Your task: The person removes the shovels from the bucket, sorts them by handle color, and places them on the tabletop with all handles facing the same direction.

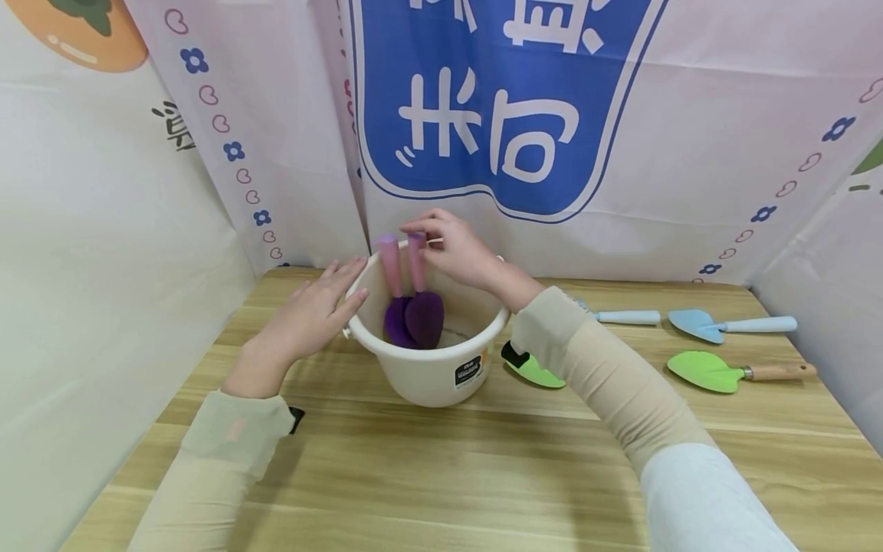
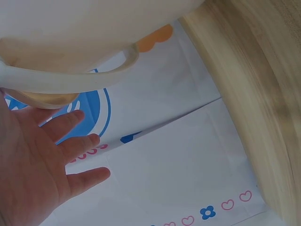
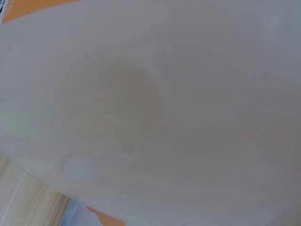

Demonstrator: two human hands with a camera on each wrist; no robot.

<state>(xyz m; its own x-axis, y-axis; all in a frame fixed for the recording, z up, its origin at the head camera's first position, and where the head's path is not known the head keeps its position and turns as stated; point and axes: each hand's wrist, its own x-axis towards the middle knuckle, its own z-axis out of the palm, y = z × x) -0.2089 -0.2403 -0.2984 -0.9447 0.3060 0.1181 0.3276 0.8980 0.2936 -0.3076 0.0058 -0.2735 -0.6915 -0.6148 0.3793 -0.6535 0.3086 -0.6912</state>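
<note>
A white bucket (image 1: 431, 376) stands near the back of the table. Two purple trowels lean inside it, blades down: the left trowel (image 1: 391, 264) and the right trowel (image 1: 425, 318), their pink handles rising to the far rim. My right hand (image 1: 458, 249) reaches over that rim and pinches the right trowel's handle near its top. My left hand (image 1: 313, 307) rests at the bucket's left rim, fingers straight. In the left wrist view its spread fingers (image 2: 77, 146) show below the bucket handle (image 2: 70, 81). The bucket's pale wall (image 3: 164, 117) fills most of the right wrist view.
At right lie a light blue trowel (image 1: 697, 326), a green trowel (image 1: 710, 373) with a wooden handle, and another blue-handled tool (image 1: 628, 317). A green blade (image 1: 538, 373) shows partly behind my right forearm. Printed cloth (image 1: 690, 176) hangs behind the table.
</note>
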